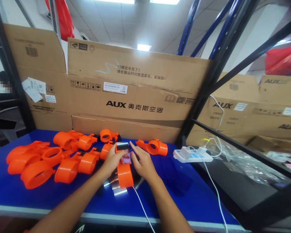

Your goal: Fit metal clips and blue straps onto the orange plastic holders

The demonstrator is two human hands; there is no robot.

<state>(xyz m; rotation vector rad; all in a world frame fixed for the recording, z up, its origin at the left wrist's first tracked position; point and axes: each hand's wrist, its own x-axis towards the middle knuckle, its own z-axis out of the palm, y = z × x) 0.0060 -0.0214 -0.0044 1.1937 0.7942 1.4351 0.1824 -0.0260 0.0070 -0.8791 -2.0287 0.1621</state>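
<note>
An orange plastic tape dispenser [125, 175] with a dark, toothed cutter end [122, 146] is upright between my hands, its ring toward me. My left hand [113, 158] is closed around the cutter end from the left. On the other side, my right hand [142, 161] has its fingers pressed together against the same end; the exact contact is partly hidden. Shiny metal strips [118, 188] lie on the blue table under the dispenser. Several more orange tape dispensers [66, 170] lie to the left, and one orange dispenser [157, 147] lies behind my right hand.
The blue table [169, 200] is backed by large cardboard boxes [135, 97]. A white power strip [192, 154] with plugs and cables sits at the right edge, beside a black metal rack post [196, 106]. A white cable [143, 208] runs off the front edge.
</note>
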